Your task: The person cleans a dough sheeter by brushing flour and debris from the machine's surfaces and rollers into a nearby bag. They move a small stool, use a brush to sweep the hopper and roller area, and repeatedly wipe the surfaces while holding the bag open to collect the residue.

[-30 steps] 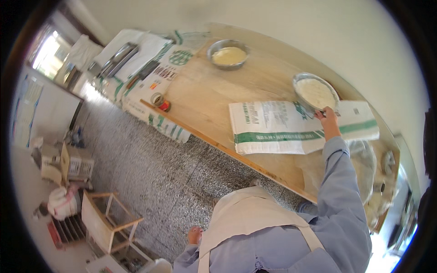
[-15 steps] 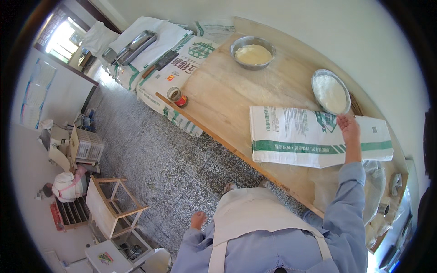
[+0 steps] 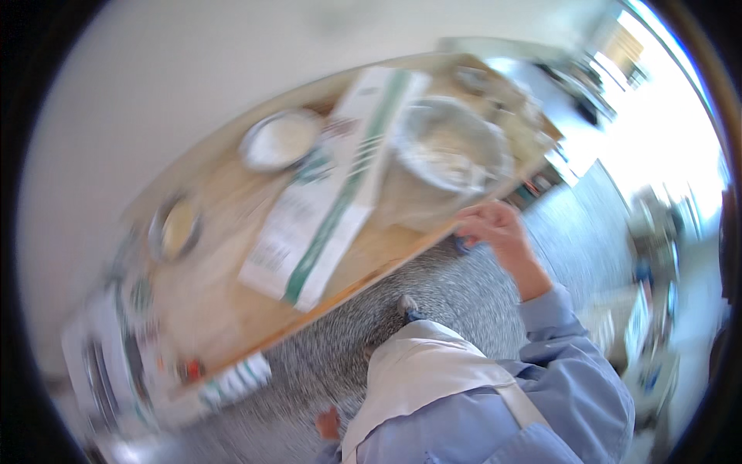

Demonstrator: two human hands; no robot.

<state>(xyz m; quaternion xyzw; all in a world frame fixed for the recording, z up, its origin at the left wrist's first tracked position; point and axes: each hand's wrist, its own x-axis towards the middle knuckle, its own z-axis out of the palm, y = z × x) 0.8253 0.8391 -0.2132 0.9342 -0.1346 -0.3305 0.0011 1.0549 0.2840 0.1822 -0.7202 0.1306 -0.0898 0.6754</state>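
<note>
My right hand (image 3: 495,226) hangs in front of the front edge of the wooden table (image 3: 379,271). Its fingers are loosely bent and apart, and I see nothing in them. Nearest to it on the table is a large metal basin (image 3: 410,151) with whitish stuff inside, too blurred to name. Low beside my apron, my left hand (image 3: 328,423) is smeared by motion, so its fingers cannot be read. A flattened white sack (image 3: 270,259) with a green stripe lies across the table. Beyond it is a metal bowl of white powder (image 3: 282,143).
Farther left on the table is a bowl of pale yellow stuff (image 3: 179,230). White sacks (image 3: 85,340) with metal trays on them and a red-labelled jar (image 3: 190,370) are at the left end. Grey speckled floor (image 3: 297,379) runs along the table front. Bright light comes from the right.
My view has swung to the right, bringing the large basin into sight. My right hand has left the rim of the powder bowl and is now by the table's front edge. My left hand stays low.
</note>
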